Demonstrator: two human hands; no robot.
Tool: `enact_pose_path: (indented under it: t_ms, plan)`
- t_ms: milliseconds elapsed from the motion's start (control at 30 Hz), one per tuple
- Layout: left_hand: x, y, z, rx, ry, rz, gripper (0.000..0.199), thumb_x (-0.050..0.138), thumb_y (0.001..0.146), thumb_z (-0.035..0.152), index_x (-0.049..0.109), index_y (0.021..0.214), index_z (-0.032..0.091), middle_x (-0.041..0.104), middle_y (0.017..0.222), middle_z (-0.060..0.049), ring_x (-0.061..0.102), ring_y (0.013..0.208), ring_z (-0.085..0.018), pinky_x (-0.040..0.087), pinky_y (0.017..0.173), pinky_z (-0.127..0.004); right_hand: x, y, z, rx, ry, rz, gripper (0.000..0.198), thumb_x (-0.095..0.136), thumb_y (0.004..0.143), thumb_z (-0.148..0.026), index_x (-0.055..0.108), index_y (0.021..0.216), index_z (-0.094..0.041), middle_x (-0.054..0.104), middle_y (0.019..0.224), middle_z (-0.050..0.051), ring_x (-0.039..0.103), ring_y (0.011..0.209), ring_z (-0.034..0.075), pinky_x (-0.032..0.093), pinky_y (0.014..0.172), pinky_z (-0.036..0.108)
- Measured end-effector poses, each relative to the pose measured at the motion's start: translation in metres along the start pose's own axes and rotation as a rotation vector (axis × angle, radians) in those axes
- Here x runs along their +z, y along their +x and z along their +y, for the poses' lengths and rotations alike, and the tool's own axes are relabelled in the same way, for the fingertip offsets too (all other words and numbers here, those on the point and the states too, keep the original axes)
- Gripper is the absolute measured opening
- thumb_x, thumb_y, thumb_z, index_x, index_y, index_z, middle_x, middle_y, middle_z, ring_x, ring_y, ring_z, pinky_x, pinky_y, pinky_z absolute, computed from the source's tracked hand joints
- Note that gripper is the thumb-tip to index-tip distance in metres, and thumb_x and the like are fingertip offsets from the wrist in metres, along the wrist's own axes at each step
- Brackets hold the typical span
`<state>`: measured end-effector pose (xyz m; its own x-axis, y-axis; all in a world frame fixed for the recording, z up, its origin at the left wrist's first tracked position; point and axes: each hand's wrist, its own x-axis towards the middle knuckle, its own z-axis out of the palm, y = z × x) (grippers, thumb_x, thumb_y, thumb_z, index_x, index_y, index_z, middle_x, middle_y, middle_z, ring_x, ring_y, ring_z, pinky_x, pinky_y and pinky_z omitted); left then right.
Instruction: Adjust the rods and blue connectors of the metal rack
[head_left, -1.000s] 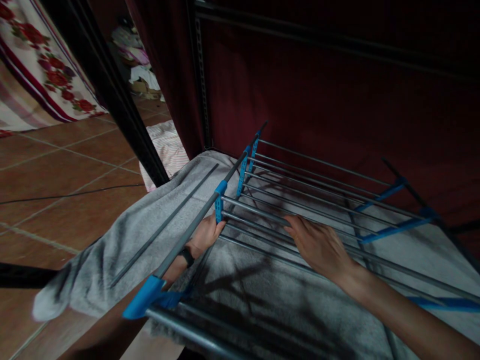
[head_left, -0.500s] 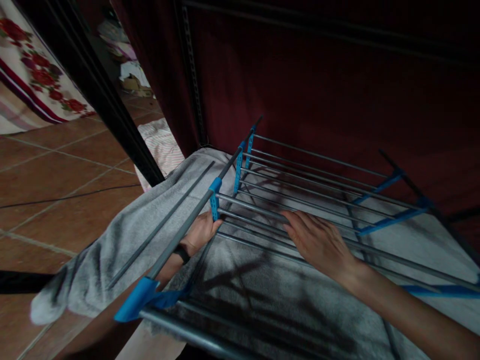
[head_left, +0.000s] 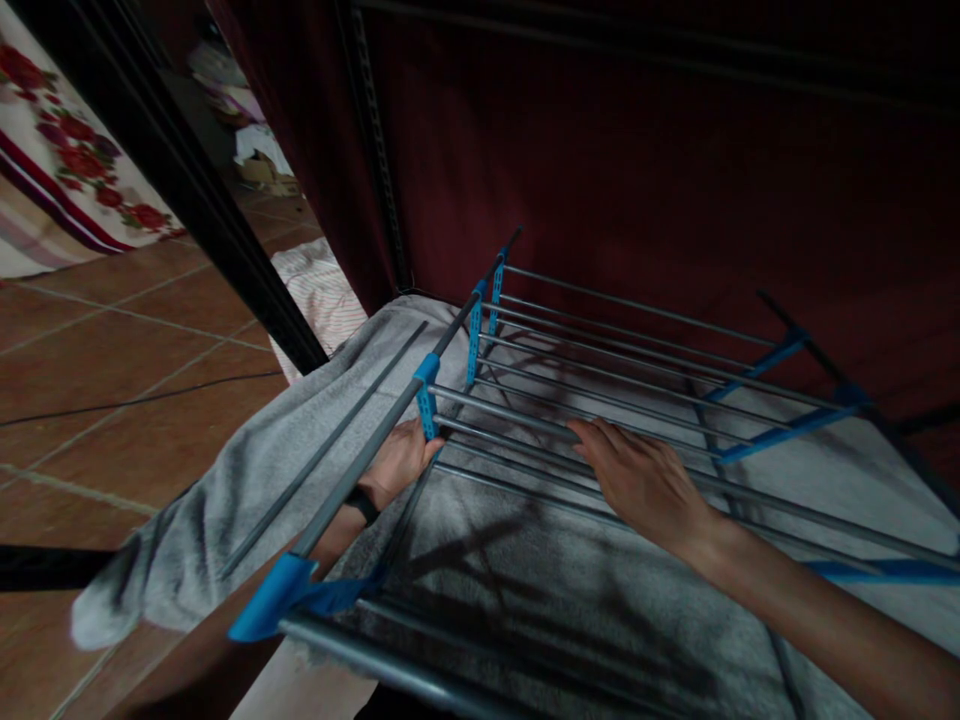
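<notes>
A rack of grey metal tubes point(head_left: 517, 408) with blue plastic side brackets lies across a grey blanket. My left hand point(head_left: 401, 460), with a dark band at the wrist, is closed on a blue bracket point(head_left: 426, 400) at the rack's left side. Its thumb shows at the bracket's lower end, while the other fingers are mostly hidden behind. On the tubes to the right is my right hand point(head_left: 637, 485), its fingers together and curled over the upper tube. Closest to me, a blue corner connector point(head_left: 274, 600) joins the long side pole point(head_left: 360, 465) to a thick front tube point(head_left: 375, 655).
A loose-looking thin rod point(head_left: 326, 450) lies on the grey blanket point(head_left: 247, 470) left of the rack. A black metal post point(head_left: 202, 210) slants at the left, beyond it the tiled floor point(head_left: 112, 340) with a cable point(head_left: 150, 396). Dark red cloth point(head_left: 637, 180) hangs behind.
Both hands keep nearly the same places on the rack. The view has shifted very slightly, and my right hand appears a touch further right.
</notes>
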<state>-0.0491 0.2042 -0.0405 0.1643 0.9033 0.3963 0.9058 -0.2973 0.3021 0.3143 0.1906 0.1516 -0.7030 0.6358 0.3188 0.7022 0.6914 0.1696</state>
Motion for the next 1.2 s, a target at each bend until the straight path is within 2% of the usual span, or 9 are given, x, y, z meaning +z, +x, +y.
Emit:
enact_pose_path:
  t_ms: [167, 500, 667, 867, 1033, 1200]
  plan:
    - [-0.001, 0.0, 0.001, -0.022, 0.004, -0.007, 0.027, 0.046, 0.098, 0.038, 0.062, 0.097, 0.017, 0.072, 0.092, -0.014, 0.072, 0.091, -0.031, 0.055, 0.085, -0.043, -0.001, 0.0, 0.001, 0.009, 0.022, -0.028, 0.022, 0.042, 0.106, -0.016, 0.059, 0.119, -0.02, 0.073, 0.103, 0.005, 0.07, 0.088, 0.018, 0.045, 0.072, 0.03]
    - [-0.008, 0.003, 0.006, -0.048, -0.006, -0.018, 0.033, 0.045, 0.099, 0.045, 0.061, 0.093, 0.018, 0.071, 0.088, -0.014, 0.071, 0.088, -0.031, 0.055, 0.084, -0.043, -0.002, 0.0, -0.002, -0.009, -0.043, 0.017, 0.025, 0.043, 0.107, -0.021, 0.059, 0.126, -0.017, 0.073, 0.107, 0.007, 0.069, 0.088, 0.018, 0.044, 0.074, 0.03]
    - [-0.008, 0.003, 0.011, -0.072, -0.026, 0.012, 0.028, 0.044, 0.098, 0.042, 0.06, 0.091, 0.02, 0.07, 0.082, -0.011, 0.071, 0.081, -0.029, 0.055, 0.077, -0.04, 0.0, -0.005, -0.004, -0.023, -0.099, 0.006, 0.033, 0.047, 0.103, -0.018, 0.055, 0.136, -0.015, 0.072, 0.115, 0.01, 0.068, 0.098, 0.021, 0.048, 0.085, 0.034]
    - [-0.001, 0.001, 0.019, -0.134, -0.044, 0.088, 0.026, 0.038, 0.098, 0.038, 0.057, 0.093, 0.021, 0.07, 0.08, -0.011, 0.07, 0.078, -0.029, 0.054, 0.073, -0.04, 0.001, -0.012, 0.0, -0.017, -0.058, -0.004, 0.048, 0.049, 0.099, -0.014, 0.049, 0.147, -0.016, 0.066, 0.134, 0.013, 0.066, 0.113, 0.024, 0.051, 0.099, 0.04]
    - [0.003, 0.0, 0.022, -0.171, -0.079, 0.126, 0.028, 0.034, 0.1, 0.039, 0.057, 0.1, 0.022, 0.072, 0.087, -0.011, 0.071, 0.084, -0.028, 0.055, 0.074, -0.038, -0.009, -0.024, 0.0, -0.043, -0.035, 0.036, 0.057, 0.05, 0.093, -0.007, 0.049, 0.149, -0.019, 0.054, 0.152, 0.012, 0.05, 0.139, 0.026, 0.047, 0.111, 0.042]
    - [0.007, 0.001, 0.024, -0.217, -0.109, 0.167, 0.031, 0.033, 0.1, 0.041, 0.057, 0.095, 0.022, 0.07, 0.082, -0.011, 0.071, 0.08, -0.029, 0.055, 0.072, -0.039, -0.025, -0.052, 0.004, -0.17, -0.027, -0.031, 0.067, 0.048, 0.087, 0.002, 0.05, 0.149, -0.024, 0.048, 0.159, 0.008, 0.044, 0.146, 0.023, 0.047, 0.114, 0.043]
